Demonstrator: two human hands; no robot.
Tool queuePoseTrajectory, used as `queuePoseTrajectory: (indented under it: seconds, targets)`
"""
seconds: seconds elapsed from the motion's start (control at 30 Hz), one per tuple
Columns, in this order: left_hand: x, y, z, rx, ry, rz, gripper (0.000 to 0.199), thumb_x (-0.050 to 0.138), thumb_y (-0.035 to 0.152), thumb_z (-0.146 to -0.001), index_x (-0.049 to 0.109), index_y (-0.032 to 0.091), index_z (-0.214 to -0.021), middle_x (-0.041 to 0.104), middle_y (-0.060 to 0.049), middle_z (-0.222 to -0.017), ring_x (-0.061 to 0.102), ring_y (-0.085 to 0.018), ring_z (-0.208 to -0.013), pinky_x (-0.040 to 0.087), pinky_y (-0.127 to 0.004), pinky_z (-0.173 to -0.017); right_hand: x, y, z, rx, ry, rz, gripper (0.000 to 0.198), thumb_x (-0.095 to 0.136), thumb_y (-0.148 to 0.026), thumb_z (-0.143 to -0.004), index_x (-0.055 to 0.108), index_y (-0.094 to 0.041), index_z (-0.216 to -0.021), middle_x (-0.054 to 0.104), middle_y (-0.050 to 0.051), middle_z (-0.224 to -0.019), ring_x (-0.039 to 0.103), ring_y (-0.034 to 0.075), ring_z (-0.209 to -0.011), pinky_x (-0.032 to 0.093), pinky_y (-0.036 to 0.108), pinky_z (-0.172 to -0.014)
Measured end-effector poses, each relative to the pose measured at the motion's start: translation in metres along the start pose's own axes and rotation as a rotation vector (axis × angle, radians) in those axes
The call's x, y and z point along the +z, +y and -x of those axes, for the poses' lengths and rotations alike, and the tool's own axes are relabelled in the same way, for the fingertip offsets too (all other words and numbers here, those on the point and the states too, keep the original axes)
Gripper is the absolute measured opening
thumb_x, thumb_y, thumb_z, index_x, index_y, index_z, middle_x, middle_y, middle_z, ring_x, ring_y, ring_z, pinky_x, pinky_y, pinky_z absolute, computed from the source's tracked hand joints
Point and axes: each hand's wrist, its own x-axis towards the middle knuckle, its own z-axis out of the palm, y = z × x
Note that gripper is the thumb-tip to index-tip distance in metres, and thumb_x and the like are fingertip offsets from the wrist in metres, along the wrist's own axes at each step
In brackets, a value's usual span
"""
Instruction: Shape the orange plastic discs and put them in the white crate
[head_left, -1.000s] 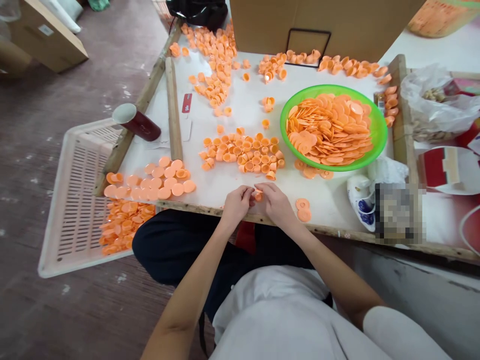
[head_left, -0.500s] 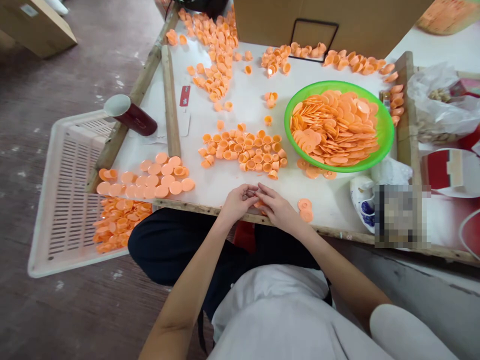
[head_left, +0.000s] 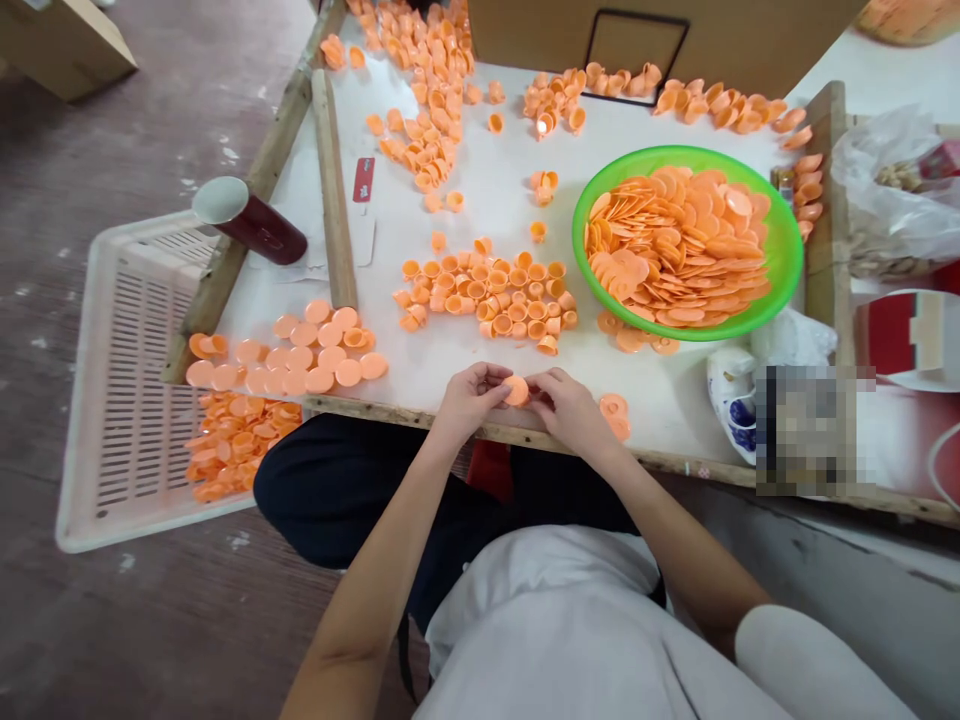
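Both grips: our left hand (head_left: 466, 398) and right hand (head_left: 571, 408) pinch one orange cap (head_left: 516, 390) between them | cap flat-face up, surface (head_left: 480, 200) edge | cup cluster (head_left: 487, 296) just beyond.

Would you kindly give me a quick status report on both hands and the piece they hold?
Left hand and right hand both pinching one orange cap at table edge. Loose cups just beyond, apart. Nothing between the hands.

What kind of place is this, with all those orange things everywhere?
Probably a small workshop where plastic parts are put together by hand. A green bowl is heaped with orange discs, little orange cups cover the white table, and finished pieces fill a white crate.
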Motion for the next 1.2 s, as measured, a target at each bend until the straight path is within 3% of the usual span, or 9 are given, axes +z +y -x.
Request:
queuePoseTrajectory:
  seconds: [0.2,0.37,0.5,0.63,0.83,1.0,1.2]
  targets:
    - [0.004,-0.001,0.001,0.066,0.062,-0.009,0.030,0.071,0.029,-0.073,0.064,0.012,-0.096,0.067,-0.005,-0.086,0.063,-0.014,-0.079,0.057,-0.028,-0.070,-0.004,-0.001,-0.008,0.136,0.019,-0.330,0.030,0.049,-0.025,-0.090,0.060,-0.021,-0.117,0.067,0.004,-0.095,0.063,0.016,-0.083,0.052,0.031,-0.076]
    - [0.012,0.019,0.000,0.166,0.095,-0.074,0.030,0.069,0.033,-0.074,0.064,0.013,-0.096,0.067,-0.005,-0.085,0.064,-0.014,-0.073,0.057,-0.028,-0.067,-0.012,-0.016,-0.023,0.148,0.049,-0.493,0.025,0.061,-0.036,-0.083,0.061,-0.019,-0.101,0.062,0.000,-0.073,0.059,0.013,-0.065,0.049,0.026,-0.060]
    - [0.012,0.028,0.003,0.177,0.142,-0.218,0.027,0.071,0.032,-0.073,0.066,0.014,-0.092,0.065,-0.003,-0.079,0.060,-0.011,-0.060,0.054,-0.026,-0.060,-0.015,-0.023,-0.027,0.172,0.081,-0.467,0.023,0.062,-0.038,-0.082,0.061,-0.018,-0.094,0.060,-0.001,-0.068,0.057,0.012,-0.060,0.048,0.025,-0.058]
    - [0.011,0.011,0.006,0.100,0.099,-0.325,0.022,0.069,0.031,-0.074,0.065,0.015,-0.088,0.064,-0.002,-0.072,0.060,-0.013,-0.058,0.051,-0.025,-0.057,-0.005,-0.012,-0.015,0.243,0.034,-0.356,0.021,0.061,-0.039,-0.082,0.061,-0.019,-0.089,0.062,-0.001,-0.068,0.059,0.013,-0.060,0.047,0.025,-0.058]
    - [0.009,-0.005,-0.002,0.087,0.062,-0.518,0.014,0.068,0.028,-0.075,0.066,0.017,-0.083,0.069,-0.005,-0.077,0.063,-0.016,-0.065,0.050,-0.026,-0.061,-0.001,-0.003,-0.010,0.304,-0.034,-0.280,0.018,0.061,-0.037,-0.081,0.059,-0.020,-0.086,0.065,0.000,-0.071,0.059,0.014,-0.062,0.046,0.024,-0.057]
    - [0.005,-0.001,-0.003,0.069,-0.052,-0.502,0.018,0.070,0.032,-0.074,0.067,0.017,-0.084,0.071,-0.006,-0.083,0.066,-0.018,-0.073,0.052,-0.028,-0.066,-0.006,0.005,-0.011,0.252,-0.135,-0.308,0.024,0.064,-0.042,-0.079,0.059,-0.020,-0.087,0.065,0.000,-0.073,0.059,0.014,-0.062,0.046,0.025,-0.056]
    - [0.007,-0.004,0.000,0.055,-0.060,-0.373,0.027,0.075,0.035,-0.070,0.066,0.016,-0.087,0.071,-0.007,-0.086,0.067,-0.018,-0.073,0.054,-0.028,-0.066,-0.004,0.008,-0.008,0.236,-0.110,-0.361,0.029,0.066,-0.044,-0.078,0.060,-0.020,-0.093,0.065,0.000,-0.074,0.062,0.014,-0.067,0.050,0.026,-0.061]
